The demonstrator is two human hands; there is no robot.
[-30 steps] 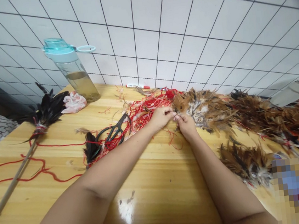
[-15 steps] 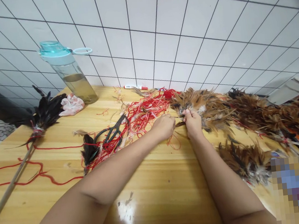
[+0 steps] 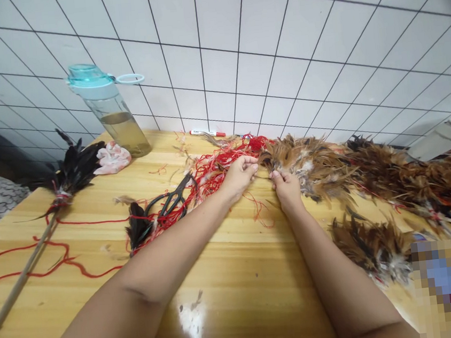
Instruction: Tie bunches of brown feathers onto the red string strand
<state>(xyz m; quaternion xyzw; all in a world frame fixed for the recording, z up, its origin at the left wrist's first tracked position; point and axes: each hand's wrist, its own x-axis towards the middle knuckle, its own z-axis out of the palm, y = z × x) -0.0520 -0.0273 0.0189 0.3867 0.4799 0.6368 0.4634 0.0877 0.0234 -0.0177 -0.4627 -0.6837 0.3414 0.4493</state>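
Observation:
Both hands meet at the end of a long strand of brown feathers (image 3: 322, 167) lying across the wooden table (image 3: 228, 276). My left hand (image 3: 242, 173) is closed, pinching a thin red string beside a tangle of red string (image 3: 214, 175). My right hand (image 3: 286, 187) is closed, its fingers pinching the feathers' near end. The strand of feathers runs off to the right.
Black scissors (image 3: 170, 201) lie in the red string left of my hands. A stick with black feathers (image 3: 65, 178) and loose red cord lies at the left. A water bottle (image 3: 115, 113), a pink cloth (image 3: 112, 156) and a red-capped marker (image 3: 208, 133) sit near the tiled wall.
My hands shifted slightly at the feather end: the right hand moved up and back down a little, the left hand rose toward the red string. Nothing else moved.

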